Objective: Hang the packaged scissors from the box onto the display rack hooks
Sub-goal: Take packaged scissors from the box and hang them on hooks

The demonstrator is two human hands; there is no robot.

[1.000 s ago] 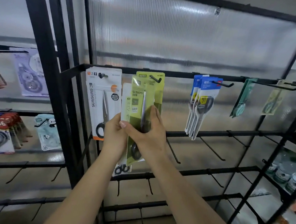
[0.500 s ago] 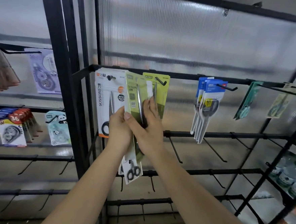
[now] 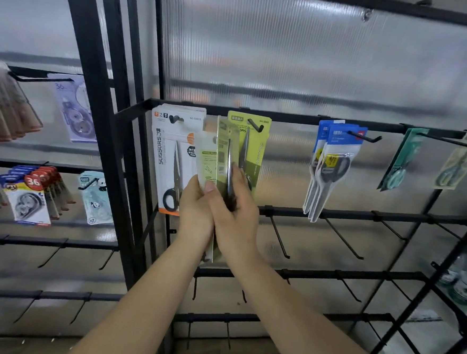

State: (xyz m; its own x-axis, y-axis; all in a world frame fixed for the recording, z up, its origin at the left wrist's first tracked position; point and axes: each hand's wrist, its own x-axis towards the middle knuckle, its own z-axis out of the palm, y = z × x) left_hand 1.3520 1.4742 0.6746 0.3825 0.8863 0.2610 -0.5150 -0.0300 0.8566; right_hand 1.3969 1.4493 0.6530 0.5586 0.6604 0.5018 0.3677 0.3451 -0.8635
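Note:
Both hands hold packaged scissors in front of the black display rack. My right hand grips a green scissors pack, turned edge-on just left of the hook where another green pack hangs. My left hand holds a pale pack close behind it, touching my right hand. A white scissors pack hangs on the hook to the left. The box is out of view.
Blue scissors packs and teal ones hang further right. Bare hooks stick out from the lower bars. Correction tape packs hang on the left rack. Bottles stand on a shelf at the right.
The green pack in my right hand has turned from facing me to edge-on and moved slightly up toward the hook. The view has shifted left.

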